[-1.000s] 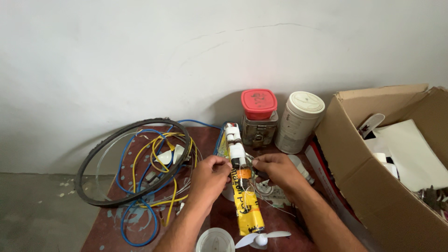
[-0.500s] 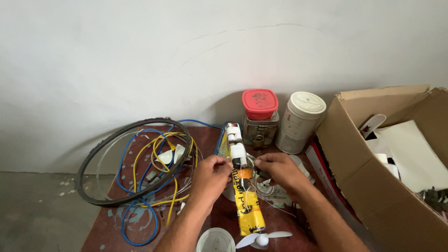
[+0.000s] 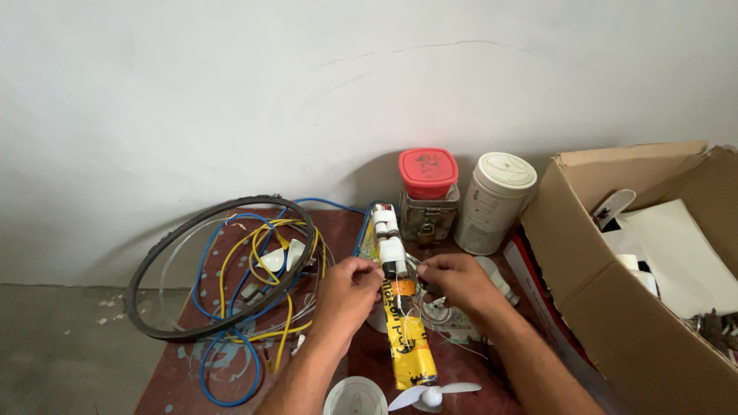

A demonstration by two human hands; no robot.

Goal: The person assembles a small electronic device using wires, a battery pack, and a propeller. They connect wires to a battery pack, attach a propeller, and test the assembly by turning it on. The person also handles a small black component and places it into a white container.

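Hands (image 3: pixel 354 288) pinching yellow-wrapped tube (image 3: pixel 407 338) (red-lidded jar (image 3: pixel 427 192) behind)

cardboard box (image 3: pixel 607 253): open, brown, right of bench, white sheets inside | white tub (image 3: pixel 494 203): round, cream lid, against the wall | jar (image 3: pixel 428 196): square, red lid, left of tub | yellow wrapper (image 3: pixel 407 338): long, black print, lying mid-bench between both hands

Black tyre (image 3: pixel 165 327), red-lidded jar (image 3: pixel 427 192), white canister (image 3: pixel 494 201), cardboard box (image 3: pixel 615 292)
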